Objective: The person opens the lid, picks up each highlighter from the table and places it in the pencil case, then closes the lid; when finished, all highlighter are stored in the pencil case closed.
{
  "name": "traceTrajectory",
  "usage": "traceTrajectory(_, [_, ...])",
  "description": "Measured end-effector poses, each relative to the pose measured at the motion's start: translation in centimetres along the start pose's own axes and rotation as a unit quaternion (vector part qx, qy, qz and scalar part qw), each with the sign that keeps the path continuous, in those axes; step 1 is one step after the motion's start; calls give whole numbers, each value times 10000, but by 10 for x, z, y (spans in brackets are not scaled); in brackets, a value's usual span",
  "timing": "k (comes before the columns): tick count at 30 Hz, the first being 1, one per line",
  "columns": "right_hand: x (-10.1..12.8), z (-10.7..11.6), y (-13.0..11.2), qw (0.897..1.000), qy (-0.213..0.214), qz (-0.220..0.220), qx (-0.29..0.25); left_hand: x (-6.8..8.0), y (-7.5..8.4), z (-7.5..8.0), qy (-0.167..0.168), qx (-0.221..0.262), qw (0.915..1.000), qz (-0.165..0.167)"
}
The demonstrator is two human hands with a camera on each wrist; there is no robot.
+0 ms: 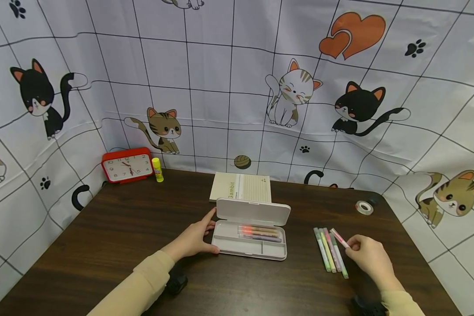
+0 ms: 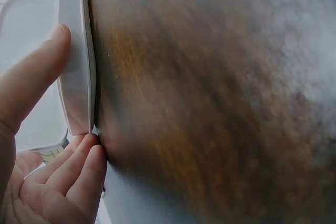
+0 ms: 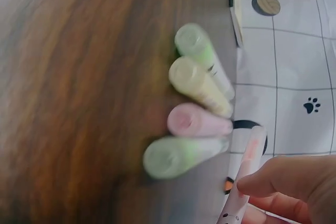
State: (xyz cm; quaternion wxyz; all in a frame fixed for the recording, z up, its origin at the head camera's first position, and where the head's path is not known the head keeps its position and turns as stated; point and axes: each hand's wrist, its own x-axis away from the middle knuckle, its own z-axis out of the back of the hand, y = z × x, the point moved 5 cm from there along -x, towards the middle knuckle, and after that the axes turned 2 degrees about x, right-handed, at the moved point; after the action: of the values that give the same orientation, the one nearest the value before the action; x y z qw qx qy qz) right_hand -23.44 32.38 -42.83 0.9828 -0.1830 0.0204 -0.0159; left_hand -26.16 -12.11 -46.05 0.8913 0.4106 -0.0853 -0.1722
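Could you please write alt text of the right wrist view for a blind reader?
A right hand pinches a pale pink pen beside four more pens, two green, one yellow and one pink, side by side on a dark wooden table. Behind is a white backdrop with grid lines and a paw print.

Pens [image 1: 260,233] lie in the case [image 1: 235,247], which stands before the notebook [image 1: 242,186] and left of the markers [image 1: 332,250].
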Motion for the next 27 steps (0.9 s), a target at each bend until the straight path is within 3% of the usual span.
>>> traceTrajectory(27, [-3,-17,-91,9927,160,1197,-38,3,0,0,-44,-34,9999,118])
